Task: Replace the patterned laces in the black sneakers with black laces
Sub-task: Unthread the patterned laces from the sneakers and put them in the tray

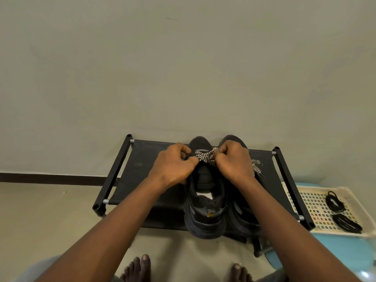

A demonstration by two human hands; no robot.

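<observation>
Shoe rack: black fabric shelf standing against the wall. Both sneakers sit on it, toes to the wall and heels at the near edge.

Left hand: your grip is clenched, thumb and fingers pinching the patterned lace at the top of the left sneaker. The shoe's opening faces up, and the lace is bunched between your two hands.

Right hand: your grip is clenched on the same lace from the other side.

Right sneaker: touching the left one, mostly hidden under your right forearm.

Loose lace end: patterned, lying on the shelf fabric just right of your right hand. You cannot tell which shoe it belongs to.

Far right: a pale perforated tray rests on a blue surface beside the rack. The black laces lie in it as two coils.
</observation>
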